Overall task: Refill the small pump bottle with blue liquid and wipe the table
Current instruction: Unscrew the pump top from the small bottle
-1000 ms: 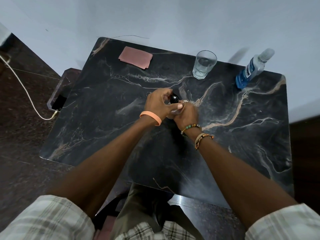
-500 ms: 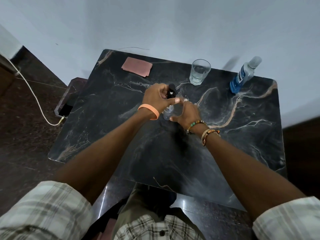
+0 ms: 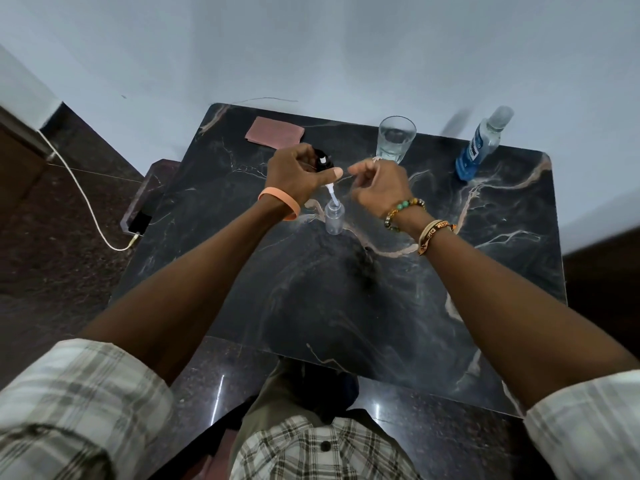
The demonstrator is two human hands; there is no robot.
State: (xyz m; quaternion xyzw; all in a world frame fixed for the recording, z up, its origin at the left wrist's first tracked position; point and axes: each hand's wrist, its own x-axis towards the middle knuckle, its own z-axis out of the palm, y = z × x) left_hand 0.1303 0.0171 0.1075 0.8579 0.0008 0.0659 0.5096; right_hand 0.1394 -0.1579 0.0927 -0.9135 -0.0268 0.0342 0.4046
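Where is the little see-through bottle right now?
The small clear bottle stands upright mid-table, below and between the left hand and right hand, its pump tube still dipping inside.

I see a glossy black marble-look table with pale veins, clear plastic small pump bottle, clear glass tumbler, matt pink cloth, see-through plastic bottle of blue liquid, polished speckled stone floor.

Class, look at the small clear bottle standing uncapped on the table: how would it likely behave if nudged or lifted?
The small clear bottle looks empty and plastic, so it is probably very light. Narrow and upright with no hand on it, it may tip at a slight nudge. The pump tube in its neck could drag it over.
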